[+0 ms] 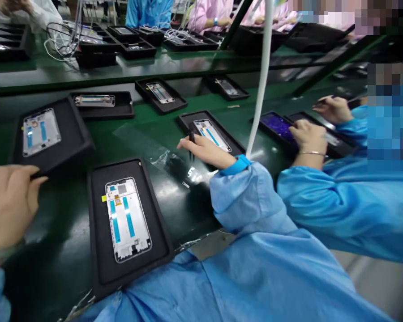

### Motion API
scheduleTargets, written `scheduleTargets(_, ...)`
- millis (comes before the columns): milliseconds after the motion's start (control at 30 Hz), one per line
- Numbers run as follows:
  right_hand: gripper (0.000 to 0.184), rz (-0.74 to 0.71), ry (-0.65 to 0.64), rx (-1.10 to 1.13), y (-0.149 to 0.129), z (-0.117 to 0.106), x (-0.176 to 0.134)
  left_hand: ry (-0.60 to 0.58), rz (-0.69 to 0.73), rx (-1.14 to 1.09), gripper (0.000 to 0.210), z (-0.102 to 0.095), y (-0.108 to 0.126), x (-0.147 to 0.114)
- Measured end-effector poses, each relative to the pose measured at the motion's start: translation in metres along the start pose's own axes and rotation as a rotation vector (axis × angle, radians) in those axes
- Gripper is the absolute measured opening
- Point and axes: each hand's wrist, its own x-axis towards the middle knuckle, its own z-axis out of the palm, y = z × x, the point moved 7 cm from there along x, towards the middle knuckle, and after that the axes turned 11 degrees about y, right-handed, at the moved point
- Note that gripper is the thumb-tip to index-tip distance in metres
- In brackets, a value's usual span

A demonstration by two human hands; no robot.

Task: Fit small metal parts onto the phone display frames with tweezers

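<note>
My left hand pinches the near edge of a black tray, which is tilted up off the bench. A phone frame with blue strips lies in that tray. Black tweezers point downward from my right hand, whose fingers are closed around them. Below them, clear plastic film and a small white piece lie on the bench. Close to my body, another black tray holds a silver phone frame with blue strips and a yellow tab.
More black trays with phone frames, such as one tray, stand on the green bench. A white cable hangs beside my right hand. A co-worker's hands are at a tray of purple pieces. Other people sit across the bench.
</note>
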Motion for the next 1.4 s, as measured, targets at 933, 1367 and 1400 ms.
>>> scheduleTargets(933, 0.031, 0.242, 0.300, 0.487, 0.052, 0.022, -0.097, -0.469, 0.473, -0.795, 0.049, -0.037, 0.247, 0.063)
scheduleTargets(1367, 0.023, 0.361, 0.125, 0.853, 0.034, 0.025, -0.077, -0.624, 0.516, -0.805, 0.041, 0.009, 0.293, 0.075)
scheduleTargets(1400, 0.025, 0.375, 0.141, 0.923, 0.030, 0.021, -0.075, -0.628, 0.495, -0.844, 0.041, 0.008, 0.290, 0.077)
